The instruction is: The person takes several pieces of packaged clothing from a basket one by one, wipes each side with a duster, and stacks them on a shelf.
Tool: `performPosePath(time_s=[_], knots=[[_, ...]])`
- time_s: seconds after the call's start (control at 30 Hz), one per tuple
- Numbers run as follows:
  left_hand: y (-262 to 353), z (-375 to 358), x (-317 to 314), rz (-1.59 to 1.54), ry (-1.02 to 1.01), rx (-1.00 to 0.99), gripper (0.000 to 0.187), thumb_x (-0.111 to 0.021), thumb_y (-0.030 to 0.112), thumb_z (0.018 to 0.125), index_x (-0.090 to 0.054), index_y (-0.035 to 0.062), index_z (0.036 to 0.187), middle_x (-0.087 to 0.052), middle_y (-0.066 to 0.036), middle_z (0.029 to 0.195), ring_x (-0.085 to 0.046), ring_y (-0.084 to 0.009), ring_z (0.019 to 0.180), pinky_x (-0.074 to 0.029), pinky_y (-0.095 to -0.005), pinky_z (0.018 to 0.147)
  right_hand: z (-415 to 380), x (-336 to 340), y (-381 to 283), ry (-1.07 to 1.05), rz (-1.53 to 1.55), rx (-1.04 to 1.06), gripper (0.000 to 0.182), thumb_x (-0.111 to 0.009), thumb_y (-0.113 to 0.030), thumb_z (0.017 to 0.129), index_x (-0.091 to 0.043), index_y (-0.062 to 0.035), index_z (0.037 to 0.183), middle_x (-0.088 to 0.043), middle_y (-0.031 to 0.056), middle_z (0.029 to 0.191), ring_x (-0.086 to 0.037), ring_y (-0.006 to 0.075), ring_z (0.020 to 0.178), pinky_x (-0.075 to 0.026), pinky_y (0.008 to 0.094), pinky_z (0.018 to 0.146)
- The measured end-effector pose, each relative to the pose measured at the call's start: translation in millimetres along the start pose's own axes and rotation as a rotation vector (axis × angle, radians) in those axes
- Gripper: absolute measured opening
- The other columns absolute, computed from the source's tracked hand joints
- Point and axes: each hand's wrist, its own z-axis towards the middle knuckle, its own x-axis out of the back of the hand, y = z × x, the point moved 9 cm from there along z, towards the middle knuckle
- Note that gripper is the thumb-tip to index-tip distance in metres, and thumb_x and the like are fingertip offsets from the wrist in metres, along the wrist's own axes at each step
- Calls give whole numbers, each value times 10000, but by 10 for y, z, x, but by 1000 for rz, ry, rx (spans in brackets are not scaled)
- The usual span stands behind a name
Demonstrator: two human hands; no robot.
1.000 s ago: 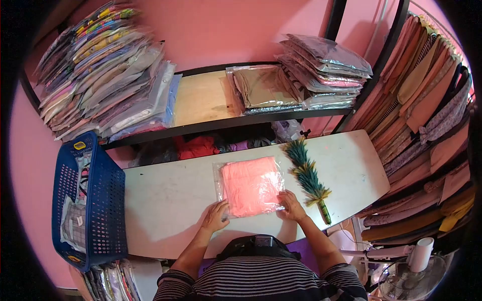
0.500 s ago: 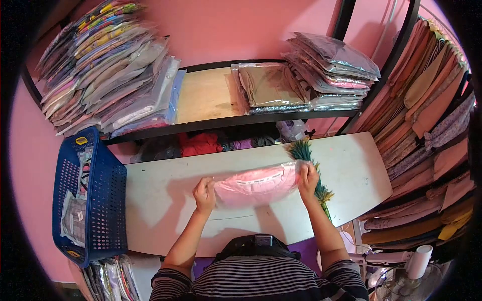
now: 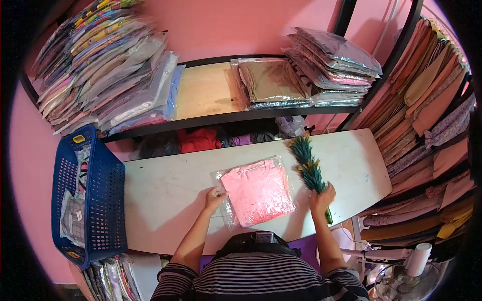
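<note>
A folded pink shirt [image 3: 258, 193] in a clear plastic bag lies flat on the white table [image 3: 160, 200], its neckline toward the far side. At the bag's left edge, my left hand [image 3: 215, 198] has its fingers closed on the plastic. My right hand [image 3: 321, 198] is to the right of the bag, fingers curled around the lower part of a feathery green-and-yellow bundle [image 3: 305, 160] on a green stick. The bundle's far end lies toward the back of the table, and the stick's end shows below my hand.
A blue basket [image 3: 108, 200] with bagged items stands at the left. Behind the table, a shelf [image 3: 206, 93] carries tall stacks of bagged clothes [image 3: 120, 75] and smaller stacks [image 3: 336, 65]. Hanging garments [image 3: 422, 115] line the right side, above a fan [image 3: 406, 281].
The bagged shirt, held up between both hands before, now lies on the table. My right hand has let go of it and moved down and right onto the feathery bundle.
</note>
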Motion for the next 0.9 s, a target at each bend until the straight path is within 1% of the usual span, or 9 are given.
performPosePath(time_s=[0.03, 0.1, 0.2, 0.23, 0.37, 0.43, 0.5, 0.6, 0.9], knots=[[-67, 14, 4, 58, -31, 26, 362, -683, 139, 688, -534, -17, 979, -588, -44, 780, -536, -89, 656, -438, -208, 569, -167, 23, 165, -1, -3, 2, 500, -619, -155, 650, -412, 25, 1068, -488, 192, 944, -438, 368, 925, -346, 454, 781], [-173, 50, -12, 116, -70, 52, 315, -691, 140, 681, -570, -16, 927, -595, -44, 773, -544, -90, 659, -444, -207, 569, -513, -291, 708, -454, -234, -304, 420, -589, -189, 709, -416, -4, 1044, -472, 188, 951, -441, 361, 959, -395, 438, 731], [-197, 81, 14, 134, -20, 41, 213, -699, 129, 671, -604, -7, 805, -600, -37, 737, -551, -86, 650, -447, -209, 558, -655, -446, 874, -623, -127, -302, 296, -523, -214, 777, -424, -44, 998, -472, 181, 899, -496, 372, 857, -425, 443, 630], [-159, 52, 26, 132, 1, 53, 216, -704, 125, 665, -601, -6, 802, -601, -39, 726, -551, -89, 636, -448, -210, 560, -539, -249, 608, -564, -38, -307, 230, -472, -209, 807, -429, -59, 977, -500, 196, 877, -521, 392, 729, -423, 465, 592], [-160, 68, 25, 85, 9, 62, 208, -708, 120, 658, -596, 1, 787, -600, -41, 708, -554, -94, 631, -449, -211, 566, -667, -139, -157, -603, 238, -58, 196, -439, -208, 826, -443, -58, 952, -556, 196, 786, -538, 398, 666, -425, 477, 572], [-134, 39, -1, 34, -8, 103, 207, -709, 115, 656, -596, 2, 787, -600, -41, 707, -555, -98, 635, -450, -212, 572, -982, -160, -618, -825, 335, 173, 201, -418, -235, 839, -440, -74, 958, -566, 197, 753, -549, 395, 650, -441, 465, 560], [-184, 47, -18, -21, -23, 143, 205, -709, 110, 654, -596, 3, 787, -600, -41, 706, -557, -102, 639, -451, -213, 578, -1400, -309, -777, -1159, 32, 289, 223, -400, -277, 842, -437, -97, 969, -570, 207, 727, -563, 380, 637, -450, 459, 557], [-164, 130, 127, 323, 79, -32, 112, -669, 55, 684, -594, 34, 765, -565, 0, 689, -515, -97, 575, -413, -224, 514, -1402, -314, -635, -1133, 25, 165, 235, -380, -304, 846, -434, -107, 963, -570, 205, 688, -571, 367, 630, -456, 452, 557], [-132, 53, 4, 23, 1, 82, 157, -701, 70, 658, -594, 2, 751, -591, -23, 705, -540, -84, 610, -437, -200, 519, -1259, -243, -10, -1048, -96, -156, 287, -336, -334, 858, -440, -81, 944, -570, 229, 718, -562, 393, 700, -443, 482, 611]])
